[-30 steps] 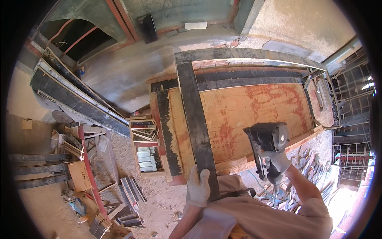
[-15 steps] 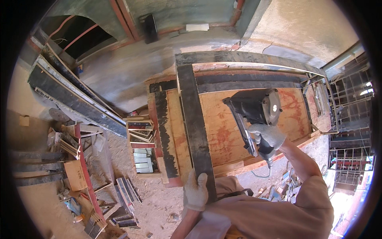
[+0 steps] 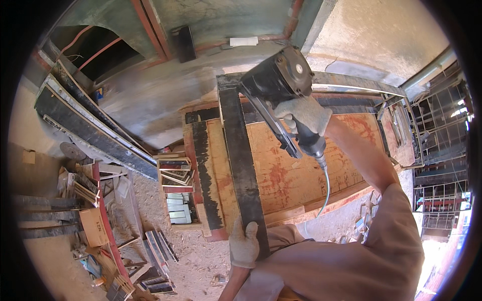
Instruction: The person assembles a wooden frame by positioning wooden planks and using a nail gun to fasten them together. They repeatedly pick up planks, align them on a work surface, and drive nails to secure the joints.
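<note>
A black pneumatic nail gun (image 3: 278, 75) is gripped by its handle in my gloved right hand (image 3: 304, 114), with a thin air hose (image 3: 327, 188) trailing from the handle's end. Its nose is at the far end of a dark board (image 3: 243, 160), where that meets a long dark crosswise board (image 3: 346, 83); whether it touches cannot be made out. My gloved left hand (image 3: 244, 246) holds the near end of the dark board, thumb up along its edge. Both boards lie over a wooden workbench (image 3: 291, 165) with a reddish-stained plywood top.
A small box of wood strips and metal-coloured nail strips (image 3: 179, 205) adjoins the bench's left end. Long dark planks (image 3: 95, 128) lean at the far left. Wood offcuts (image 3: 158, 246) litter the floor at left. A metal rack (image 3: 442, 150) stands at right.
My right hand has carried the nail gun up and to the left, from over the plywood to the corner of the two boards. My left hand stays on the near end.
</note>
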Demonstrator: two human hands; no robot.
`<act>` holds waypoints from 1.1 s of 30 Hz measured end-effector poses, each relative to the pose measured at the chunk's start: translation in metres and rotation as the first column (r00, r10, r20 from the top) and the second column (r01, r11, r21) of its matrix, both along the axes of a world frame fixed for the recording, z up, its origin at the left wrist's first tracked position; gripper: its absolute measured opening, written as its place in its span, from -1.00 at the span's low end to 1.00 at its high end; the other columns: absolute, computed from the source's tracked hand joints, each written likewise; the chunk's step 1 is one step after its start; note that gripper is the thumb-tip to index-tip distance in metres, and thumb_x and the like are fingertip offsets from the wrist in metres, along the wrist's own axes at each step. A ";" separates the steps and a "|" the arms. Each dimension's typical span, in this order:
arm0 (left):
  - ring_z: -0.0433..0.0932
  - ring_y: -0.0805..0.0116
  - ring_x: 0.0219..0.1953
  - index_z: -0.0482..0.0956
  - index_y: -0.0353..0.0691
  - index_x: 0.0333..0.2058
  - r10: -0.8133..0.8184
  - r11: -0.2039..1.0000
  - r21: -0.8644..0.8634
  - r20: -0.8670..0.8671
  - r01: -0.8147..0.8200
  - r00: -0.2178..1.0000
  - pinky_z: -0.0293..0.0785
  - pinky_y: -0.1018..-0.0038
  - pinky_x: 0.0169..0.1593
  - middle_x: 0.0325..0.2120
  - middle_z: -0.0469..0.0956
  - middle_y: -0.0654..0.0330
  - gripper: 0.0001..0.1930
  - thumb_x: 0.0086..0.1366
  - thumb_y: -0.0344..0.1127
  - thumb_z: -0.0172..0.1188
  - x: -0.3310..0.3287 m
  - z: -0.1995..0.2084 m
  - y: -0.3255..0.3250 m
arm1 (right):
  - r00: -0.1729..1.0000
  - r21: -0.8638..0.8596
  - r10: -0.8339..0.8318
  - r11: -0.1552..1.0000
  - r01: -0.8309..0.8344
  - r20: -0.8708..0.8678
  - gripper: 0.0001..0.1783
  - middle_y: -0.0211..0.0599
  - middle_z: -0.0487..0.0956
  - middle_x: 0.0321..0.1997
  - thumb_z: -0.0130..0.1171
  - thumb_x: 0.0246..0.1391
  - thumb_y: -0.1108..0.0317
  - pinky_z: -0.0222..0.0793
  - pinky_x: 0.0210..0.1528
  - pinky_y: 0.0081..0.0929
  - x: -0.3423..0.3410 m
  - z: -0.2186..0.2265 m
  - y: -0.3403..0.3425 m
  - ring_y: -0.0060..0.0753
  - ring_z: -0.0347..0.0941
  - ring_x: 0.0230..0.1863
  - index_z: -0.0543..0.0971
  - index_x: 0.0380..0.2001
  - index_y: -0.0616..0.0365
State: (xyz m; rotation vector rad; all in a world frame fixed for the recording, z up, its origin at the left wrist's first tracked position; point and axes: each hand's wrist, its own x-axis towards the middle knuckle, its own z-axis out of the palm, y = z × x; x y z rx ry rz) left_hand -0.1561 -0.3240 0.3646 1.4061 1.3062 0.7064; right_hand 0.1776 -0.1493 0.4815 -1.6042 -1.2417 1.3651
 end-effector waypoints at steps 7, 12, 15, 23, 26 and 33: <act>0.60 0.15 -0.12 0.54 -0.38 0.04 0.009 0.999 -0.045 -0.087 -0.013 0.996 0.49 0.33 0.02 -0.17 0.65 0.01 -0.70 0.46 -0.31 0.14 0.002 0.002 -0.003 | 0.975 -0.126 -0.181 0.978 0.165 -0.127 -0.87 -0.58 0.35 -0.65 0.29 0.03 0.39 0.28 -0.62 -0.53 -0.014 0.017 0.017 -0.61 0.30 -0.67 0.62 -0.30 0.10; 0.63 -0.31 -0.10 0.52 -0.35 0.15 0.026 1.000 0.015 -0.045 -0.025 0.999 0.55 0.06 -0.12 -0.18 0.64 -0.26 -0.57 0.42 -0.23 0.22 0.003 -0.010 -0.004 | 0.986 -0.087 -0.134 0.988 0.125 -0.102 -0.84 -0.59 0.33 -0.66 0.27 0.00 0.40 0.25 -0.62 -0.52 -0.016 0.017 0.025 -0.61 0.27 -0.68 0.63 -0.28 0.12; 0.62 -0.32 -0.10 0.51 -0.35 0.16 0.021 0.999 0.049 -0.059 -0.018 0.998 0.55 0.08 -0.11 -0.18 0.64 -0.26 -0.58 0.41 -0.26 0.21 0.004 -0.014 -0.003 | 0.989 -0.107 -0.121 0.988 0.112 -0.085 -0.95 -0.48 0.34 -0.68 0.23 0.00 0.47 0.23 -0.67 -0.47 -0.010 0.015 0.035 -0.54 0.27 -0.72 0.57 -0.42 0.16; 0.60 -0.28 -0.01 0.49 -0.37 0.18 -0.014 1.000 -0.003 -0.029 0.014 0.999 0.54 0.11 0.00 -0.10 0.62 -0.28 -0.57 0.42 -0.28 0.17 0.008 0.008 0.008 | 0.995 -0.151 -0.076 0.986 0.065 -0.070 -0.86 -0.36 0.35 -0.65 0.22 0.00 0.44 0.28 -0.72 -0.43 -0.004 0.025 0.060 -0.48 0.32 -0.71 0.53 -0.58 0.21; 0.62 -0.28 -0.03 0.49 -0.38 0.17 0.017 0.998 0.057 -0.097 -0.012 0.995 0.54 0.11 -0.01 -0.11 0.63 -0.28 -0.58 0.43 -0.29 0.15 0.005 -0.013 0.002 | 0.994 -0.179 -0.016 0.984 -0.003 -0.104 -0.85 -0.36 0.34 -0.65 0.20 -0.01 0.45 0.29 -0.72 -0.42 0.001 0.025 0.071 -0.48 0.30 -0.71 0.52 -0.61 0.21; 0.63 -0.30 -0.11 0.53 -0.36 0.11 0.014 0.996 0.088 -0.032 -0.011 0.999 0.56 0.11 -0.07 -0.22 0.64 -0.27 -0.63 0.42 -0.28 0.18 0.011 -0.012 0.008 | 0.992 -0.147 0.128 0.981 -0.125 0.015 -0.88 -0.38 0.35 -0.67 0.22 -0.03 0.45 0.24 -0.72 -0.46 0.007 0.027 0.067 -0.51 0.24 -0.74 0.52 -0.57 0.22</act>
